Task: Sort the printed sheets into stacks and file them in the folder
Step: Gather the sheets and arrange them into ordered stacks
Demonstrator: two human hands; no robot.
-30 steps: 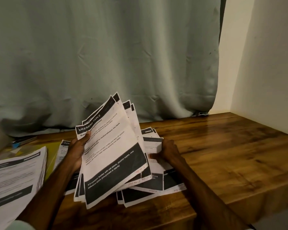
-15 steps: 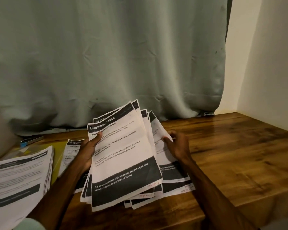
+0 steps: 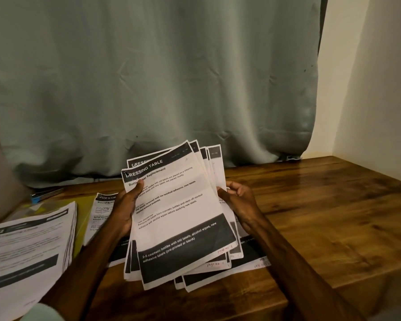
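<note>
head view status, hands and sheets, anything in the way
Left hand grips fanned bundle, thumb on top sheet. Right hand curled on its right edge. More loose sheets on table underneath; yellow folder partly covered at left.

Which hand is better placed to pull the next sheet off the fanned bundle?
Right, probably. The right hand pinches the right edge of the fanned sheets; the left hand carries the whole bundle.

Your pale mint-green sleeve (image 3: 43,312) shows only as a rounded patch at the bottom left corner of the frame. From it your left forearm (image 3: 86,262) runs bare to your left hand (image 3: 123,212); your right forearm (image 3: 289,262) and right hand (image 3: 241,202) are bare as well.
</note>
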